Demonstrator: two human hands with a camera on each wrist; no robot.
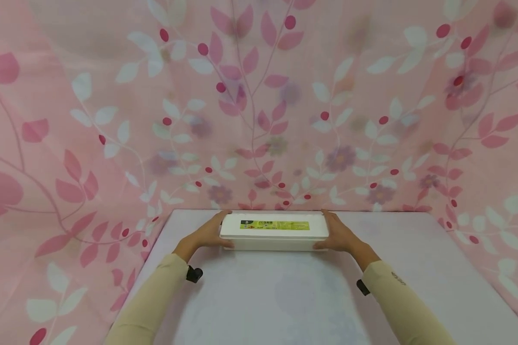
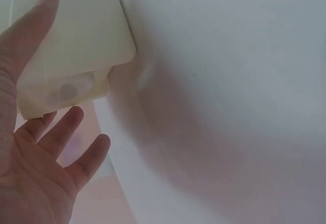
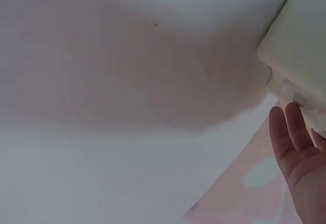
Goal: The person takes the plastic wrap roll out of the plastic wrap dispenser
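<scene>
A long white lidded plastic box with a green and yellow label on its lid stands at the far edge of the table. At its left end is my left hand, thumb on the front side and fingers toward the back. My right hand holds the other end in the same way. The left wrist view shows the left thumb across the pale box wall, with the fingers spread at the end. In the right wrist view, fingertips of the right hand reach the box's end; its thumb is out of sight.
The box rests on a table with a pale whitish cover. Behind the table and along both sides hangs a pink curtain with leaves and berries. Each sleeve carries a black wrist device, one on the left and one on the right.
</scene>
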